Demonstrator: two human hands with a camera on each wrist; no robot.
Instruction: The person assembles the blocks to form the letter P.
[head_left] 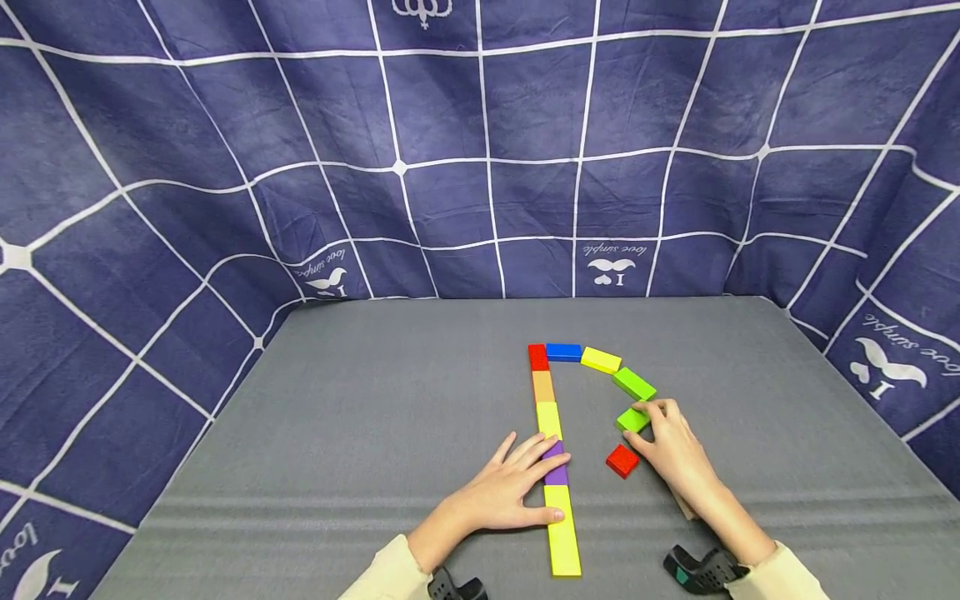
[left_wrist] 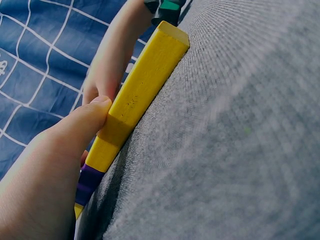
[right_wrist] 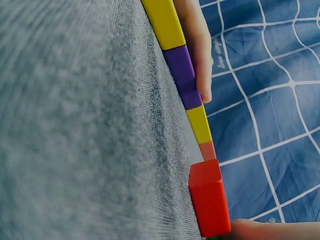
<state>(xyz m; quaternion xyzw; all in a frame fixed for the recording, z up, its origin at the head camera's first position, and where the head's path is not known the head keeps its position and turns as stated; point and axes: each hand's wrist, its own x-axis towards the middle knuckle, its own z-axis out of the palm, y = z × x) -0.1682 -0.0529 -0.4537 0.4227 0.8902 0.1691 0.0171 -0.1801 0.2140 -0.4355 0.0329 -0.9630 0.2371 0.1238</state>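
Observation:
A straight column of coloured blocks runs away from the person. Across it lies my left hand [head_left: 504, 493], fingers spread, with fingertips on the purple block [head_left: 556, 476] and the thumb on the long yellow block [head_left: 564, 546]. My right hand [head_left: 678, 450] pinches a green block [head_left: 632, 421] between thumb and fingers, close over the table. Just beyond it sits another green block [head_left: 634, 383], part of a curve with a yellow block [head_left: 602, 360] and a blue block [head_left: 564, 352]. Nearer the person than the pinched block lies a red block [head_left: 622, 461], also large in the right wrist view [right_wrist: 209, 200].
Farther up the column are a shorter yellow block [head_left: 548, 419], an orange block [head_left: 543, 387] and a red end block [head_left: 538, 357] beside the blue one. A pale piece [head_left: 684, 506] shows partly under the right forearm. A blue checked cloth [head_left: 450, 200] hangs behind the grey tabletop [head_left: 375, 375].

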